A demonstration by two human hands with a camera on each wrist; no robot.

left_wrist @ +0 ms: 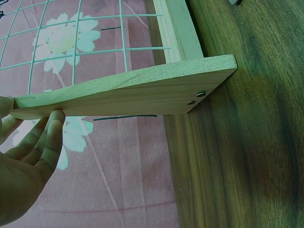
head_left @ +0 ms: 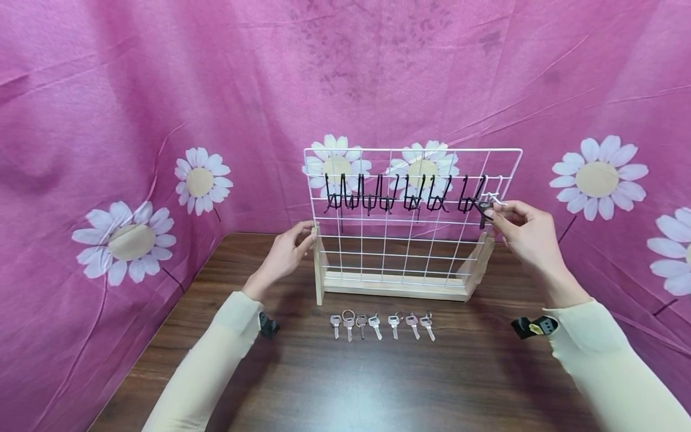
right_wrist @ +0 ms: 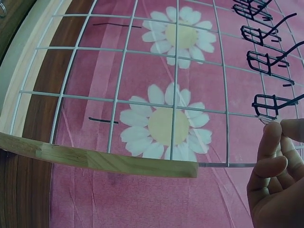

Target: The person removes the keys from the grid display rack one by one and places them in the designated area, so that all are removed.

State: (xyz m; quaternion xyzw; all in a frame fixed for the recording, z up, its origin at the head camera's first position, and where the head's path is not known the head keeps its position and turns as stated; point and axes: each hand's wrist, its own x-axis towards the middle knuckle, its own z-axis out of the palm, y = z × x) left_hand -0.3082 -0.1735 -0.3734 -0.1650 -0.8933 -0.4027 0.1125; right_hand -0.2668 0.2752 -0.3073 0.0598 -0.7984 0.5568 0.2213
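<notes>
A white wire grid rack (head_left: 384, 237) on a wooden base stands on the table, with a row of black hooks (head_left: 385, 195) across its upper part. At its left end, my left hand (head_left: 286, 249) pinches the top of the wooden side board (left_wrist: 123, 92), thumb on one face and fingers on the other. My right hand (head_left: 526, 231) is at the grid's upper right, beside a white hook (head_left: 492, 197). Between thumb and fingertips it pinches a key (head_left: 486, 206), mostly covered by the fingers. In the right wrist view the fingertips are right by the end black hook (right_wrist: 267, 105).
Several keys (head_left: 376, 327), some with rings, lie in a row on the brown wooden table (head_left: 345, 384) in front of the rack. A pink cloth with white daisies (head_left: 129, 240) hangs behind and at both sides.
</notes>
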